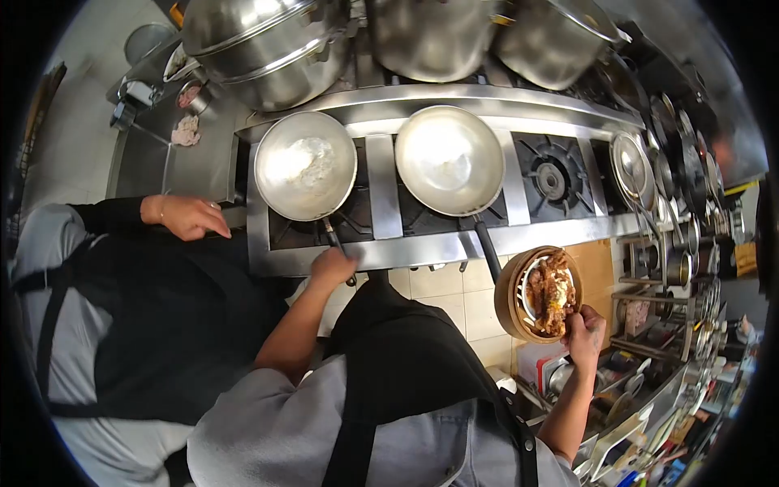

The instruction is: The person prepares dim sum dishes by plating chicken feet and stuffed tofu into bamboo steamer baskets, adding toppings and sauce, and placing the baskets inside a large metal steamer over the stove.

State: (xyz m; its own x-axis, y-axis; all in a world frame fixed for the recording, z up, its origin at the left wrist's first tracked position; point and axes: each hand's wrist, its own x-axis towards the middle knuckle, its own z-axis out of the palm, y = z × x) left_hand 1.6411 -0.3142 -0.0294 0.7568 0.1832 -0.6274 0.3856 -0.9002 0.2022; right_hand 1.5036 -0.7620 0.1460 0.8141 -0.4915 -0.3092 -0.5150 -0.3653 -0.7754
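The stove [521,219] spans the middle of the frame, with a co-worker [154,325] standing at the left. Near the centre sits the right pan [450,158], nobody touching it. The left pan [306,162], left of centre, looks stiff and metal; I'd expect it to pull heavy toward its bowl, and to be hot, so the dark handle [329,233] is the place to hold. The left grip [333,266] is closed around that handle near its end.

At the lower right the basket [510,304] is held out clear of the stove, tilted a little as far as I can judge. It looks woody, stiff and fairly light. The right grip [586,334] is closed on its lower right edge, a one-sided hold that I think could let it tip; a palm beneath would steady it. Inside, the pale dish [531,265] may slide, and the brown food [552,296], heaped above its rim, looks crusty and easily shaken loose.
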